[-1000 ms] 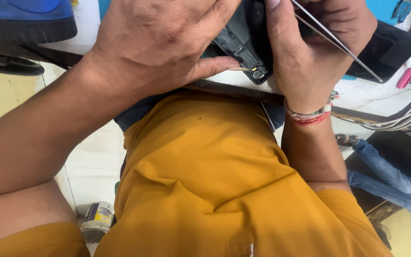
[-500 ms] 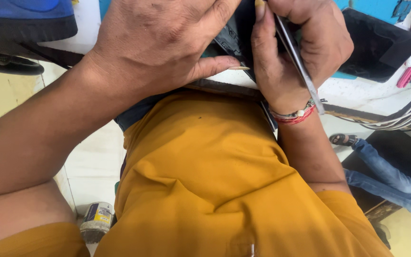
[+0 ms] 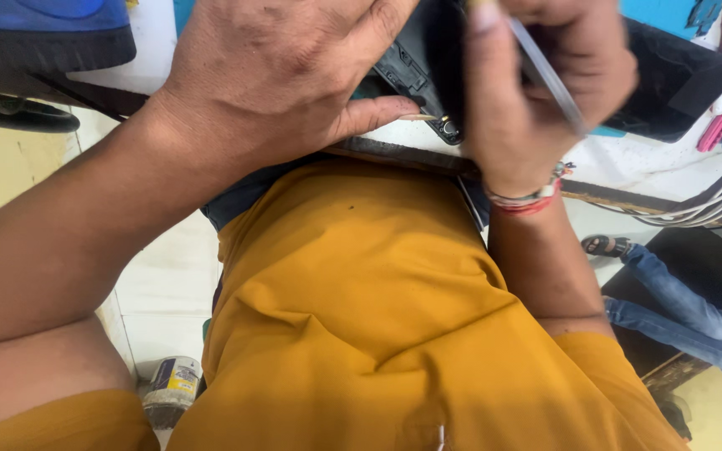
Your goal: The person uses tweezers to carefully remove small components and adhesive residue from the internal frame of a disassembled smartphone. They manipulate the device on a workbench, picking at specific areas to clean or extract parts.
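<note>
Fingers [image 3: 495, 50] of the right hand [image 3: 536, 92] are pinching metal tweezers [image 3: 549, 79] while the left hand [image 3: 286, 75] is clamping the opened phone [image 3: 415, 63] steady on the worktop [image 3: 628, 167].

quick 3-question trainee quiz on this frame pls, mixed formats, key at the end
1. True or false: the left hand presses down on the opened black device at the edge of the white bench.
2. Which thing does the right hand grip? A) a hammer B) thin metal tweezers C) a paintbrush
3. Fill in: the red and white wristband sits on the ___ wrist.

Key: 1 true; 2 B; 3 right
</note>
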